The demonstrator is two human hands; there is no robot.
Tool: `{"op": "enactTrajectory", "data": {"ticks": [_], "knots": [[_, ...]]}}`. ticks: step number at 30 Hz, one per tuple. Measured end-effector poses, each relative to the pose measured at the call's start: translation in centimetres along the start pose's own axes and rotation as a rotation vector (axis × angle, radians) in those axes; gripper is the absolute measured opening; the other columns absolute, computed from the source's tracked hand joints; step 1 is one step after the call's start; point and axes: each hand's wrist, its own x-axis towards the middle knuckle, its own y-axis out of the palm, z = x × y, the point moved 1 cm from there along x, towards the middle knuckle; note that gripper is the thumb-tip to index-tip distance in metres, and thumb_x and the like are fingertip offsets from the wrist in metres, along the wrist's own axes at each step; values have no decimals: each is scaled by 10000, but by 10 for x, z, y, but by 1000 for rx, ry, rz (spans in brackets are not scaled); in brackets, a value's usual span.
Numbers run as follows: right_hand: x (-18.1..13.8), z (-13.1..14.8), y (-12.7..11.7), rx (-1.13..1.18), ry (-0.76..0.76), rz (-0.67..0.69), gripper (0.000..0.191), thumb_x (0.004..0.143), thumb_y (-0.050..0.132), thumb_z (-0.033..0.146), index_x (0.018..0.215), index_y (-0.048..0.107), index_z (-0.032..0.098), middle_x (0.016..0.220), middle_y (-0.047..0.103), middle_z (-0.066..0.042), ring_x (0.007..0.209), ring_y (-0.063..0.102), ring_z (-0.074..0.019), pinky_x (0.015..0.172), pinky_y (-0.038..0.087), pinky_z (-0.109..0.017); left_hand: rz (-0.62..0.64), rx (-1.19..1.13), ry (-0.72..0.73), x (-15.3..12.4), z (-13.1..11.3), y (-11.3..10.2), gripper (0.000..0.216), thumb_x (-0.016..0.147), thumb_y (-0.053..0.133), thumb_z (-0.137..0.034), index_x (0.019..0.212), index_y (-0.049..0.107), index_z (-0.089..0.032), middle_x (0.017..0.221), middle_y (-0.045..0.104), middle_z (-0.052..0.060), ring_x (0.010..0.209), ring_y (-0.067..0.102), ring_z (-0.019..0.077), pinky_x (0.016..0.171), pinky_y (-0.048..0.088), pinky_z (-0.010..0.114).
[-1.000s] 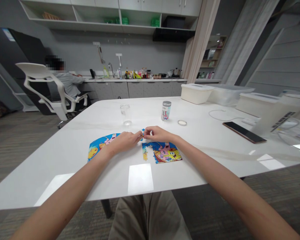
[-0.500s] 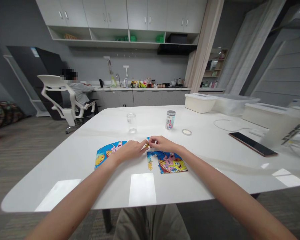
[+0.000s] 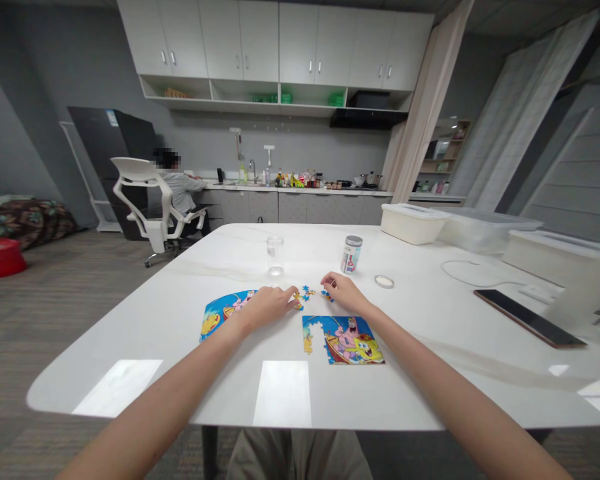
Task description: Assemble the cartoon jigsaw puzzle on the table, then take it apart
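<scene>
My left hand [image 3: 273, 304] reaches over the right edge of a blue cartoon picture sheet [image 3: 219, 313], fingers drawn together with a yellowish puzzle piece [image 3: 299, 298] at their tips. A short way to the right, my right hand [image 3: 344, 292] has its fingers curled in a pinch at a blue puzzle piece [image 3: 327, 295]. Several loose pieces [image 3: 307, 292] lie between the hands. Nearer to me is a partly assembled jigsaw puzzle [image 3: 355, 341], with a gap at its lower left. My left hand and forearm hide part of the sheet.
Behind the hands stand a clear empty jar [image 3: 275, 257] and a printed can with a grey lid [image 3: 351, 255]. A round lid [image 3: 384, 281] lies to their right. Further right are a phone [image 3: 529, 318], a white cable and storage boxes [image 3: 414, 223]. A person sits on a white chair [image 3: 153, 200] at the back left.
My hands have moved apart: they were together over the loose pieces, which now show spread between them. The view has tilted up and swung slightly left.
</scene>
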Motion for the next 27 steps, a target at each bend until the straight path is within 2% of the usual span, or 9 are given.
{"op": "enactTrajectory", "data": {"ticks": [3, 6, 11, 14, 17, 22, 27], "knots": [[2, -9, -4, -89, 61, -5, 183, 829, 493, 110, 925, 643, 152, 949, 692, -80, 836, 624, -169, 771, 459, -274, 37, -2, -29, 0, 5, 4, 385, 999, 359, -381, 1261, 551, -174, 912, 728, 155, 851, 708, 306, 721, 508, 388], [2, -15, -7, -142, 76, -12, 203, 801, 506, 94, 919, 661, 147, 969, 695, -95, 855, 628, -185, 778, 461, -281, 94, -17, -22, -1, 7, 5, 376, 993, 351, -366, 1194, 607, -177, 933, 726, 160, 866, 704, 299, 723, 506, 383], [2, -24, -14, -201, 100, 3, 247, 752, 538, 72, 924, 700, 141, 971, 697, -115, 839, 631, -205, 761, 459, -296, 94, -7, -28, -2, 5, 1, 359, 975, 361, -342, 1172, 614, -181, 920, 726, 140, 842, 701, 269, 707, 493, 355], [2, -26, -17, -221, 70, 53, 182, 731, 651, 169, 891, 730, 136, 956, 704, -123, 826, 633, -220, 767, 469, -308, 76, -17, -35, -2, 3, -2, 355, 969, 363, -348, 1153, 619, -183, 897, 725, 129, 829, 696, 260, 712, 488, 349], [2, -24, -18, -201, 20, 151, 227, 713, 720, 277, 893, 751, 142, 946, 719, -116, 808, 642, -227, 748, 487, -310, 61, -26, -40, -2, 1, -5, 363, 971, 366, -377, 1136, 626, -185, 890, 725, 135, 830, 695, 273, 714, 486, 359], [2, -17, -16, -151, -7, 214, 171, 737, 689, 212, 885, 763, 169, 901, 737, -82, 774, 654, -206, 711, 488, -283, 72, -52, 35, -4, -2, -9, 362, 976, 391, -429, 1164, 623, -223, 856, 726, 106, 822, 697, 271, 729, 485, 351], [-1, -14, -13, -159, -81, 198, 194, 788, 644, 207, 934, 758, 149, 922, 701, -94, 792, 644, -195, 769, 484, -292, 98, -63, 128, -4, 1, -8, 314, 979, 402, -370, 1151, 637, -254, 857, 726, 86, 788, 697, 247, 713, 488, 320]]}}
